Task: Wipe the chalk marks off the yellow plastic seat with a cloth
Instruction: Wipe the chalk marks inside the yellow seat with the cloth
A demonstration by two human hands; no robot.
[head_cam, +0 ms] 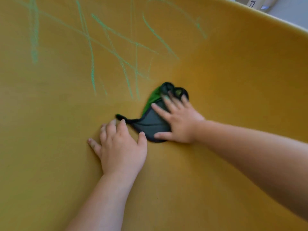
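The yellow plastic seat (233, 72) fills almost the whole view. Green chalk marks (106, 47) cross its upper left half in long scribbled lines. A small dark grey and green cloth (150, 124) lies crumpled on the seat near the middle, below the marks. My right hand (178, 120) presses flat on the cloth with spread fingers, its fingertips dusted green. My left hand (120, 147) rests flat on the seat just left of the cloth, its fingertips touching the cloth's thin black corner.
The seat's curved rim (266, 19) runs across the upper right. Beyond it a pale floor and part of a box (255, 2) show in the top right corner.
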